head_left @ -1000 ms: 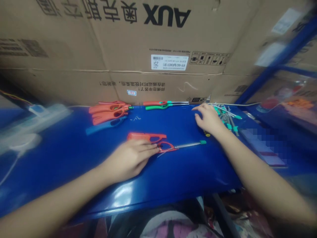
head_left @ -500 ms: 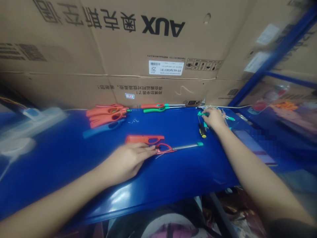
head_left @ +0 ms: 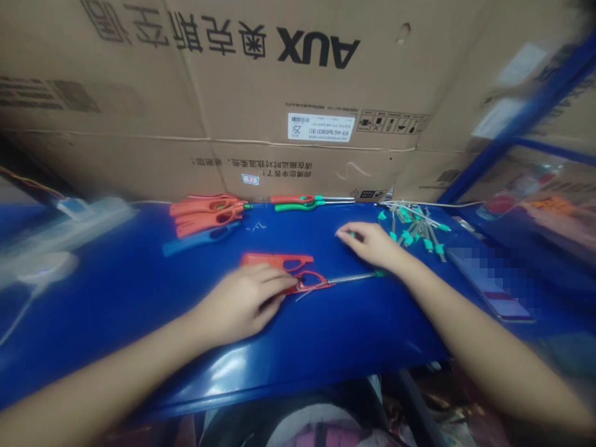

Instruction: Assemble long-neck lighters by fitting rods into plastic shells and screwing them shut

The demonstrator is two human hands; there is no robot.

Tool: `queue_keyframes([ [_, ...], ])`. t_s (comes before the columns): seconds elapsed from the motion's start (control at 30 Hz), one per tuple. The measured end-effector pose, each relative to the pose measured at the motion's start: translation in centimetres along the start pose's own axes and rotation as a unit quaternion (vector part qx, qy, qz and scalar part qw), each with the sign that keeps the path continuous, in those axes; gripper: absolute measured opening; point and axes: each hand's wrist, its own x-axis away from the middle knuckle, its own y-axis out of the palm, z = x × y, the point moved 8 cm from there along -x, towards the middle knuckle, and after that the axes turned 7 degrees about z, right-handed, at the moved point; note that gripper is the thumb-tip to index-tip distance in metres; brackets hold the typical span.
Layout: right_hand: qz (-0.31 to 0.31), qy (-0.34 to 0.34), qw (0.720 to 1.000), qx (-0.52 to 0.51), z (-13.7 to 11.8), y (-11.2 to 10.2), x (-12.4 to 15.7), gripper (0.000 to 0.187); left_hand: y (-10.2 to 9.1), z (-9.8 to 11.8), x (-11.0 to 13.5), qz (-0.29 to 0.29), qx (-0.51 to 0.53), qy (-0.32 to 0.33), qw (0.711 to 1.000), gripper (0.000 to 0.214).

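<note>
Orange lighter point(head_left: 292, 287) lies on the blue tabletop point(head_left: 335, 323) in front of us, its metal tube point(head_left: 351, 278) pointing right to a green tip point(head_left: 380, 273). We have our left hand point(head_left: 244, 298) closed on its handle end, fingertips just by the looped opening, where a thin pale strip point(head_left: 310, 293) slants out. Just behind it lies an orange shell point(head_left: 267, 257), partly covered by the same hand. Our right hand point(head_left: 377, 245) hovers behind the tube, fingers curled round a small green piece point(head_left: 358, 236), mostly hidden.

Farther back, right of that hand, we see a heap of metal tubes with green ends point(head_left: 410, 233), and nearer us a flat device point(head_left: 493, 292), partly blurred out. Straight behind lie a red-handled lighter point(head_left: 291, 199) and a green one point(head_left: 295, 207), side by side; to their left are stacked orange handles point(head_left: 205, 217), a blue handle point(head_left: 202, 241) and tiny white slivers point(head_left: 256, 227). Cardboard point(head_left: 233, 105) with upside-down print rises behind everything.
</note>
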Motion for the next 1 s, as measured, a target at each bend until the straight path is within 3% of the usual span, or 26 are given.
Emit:
queue_keyframes([
  [0.1, -0.063, -0.024, 0.998, -0.017, -2.2, 2.1, 1.0, 0.03, 0.0, -0.2, 0.0, 0.006, -0.001, -0.006, 1.0, 0.034],
  [0.3, -0.073, 0.031, 0.994, -0.074, -2.0, 3.0, 1.3, 0.04, 0.2, -0.5, 0.0, 0.004, 0.008, -0.01, 1.0, 0.034],
  [0.53, -0.068, 0.048, 0.991, -0.109, -1.5, 2.5, 1.1, 0.035, 0.2, -0.6, -0.2, 0.003, 0.017, -0.022, 1.0, 0.032],
  [0.77, -0.141, 0.12, 0.965, -0.188, -0.6, 3.4, 1.5, 0.027, 0.4, -1.1, -0.2, -0.002, 0.022, -0.044, 0.999, 0.024],
  [1.0, -0.173, 0.097, 0.966, -0.168, -1.6, 2.7, 1.9, 0.022, 0.7, -1.2, -0.1, -0.012, 0.041, -0.043, 0.998, 0.024],
])
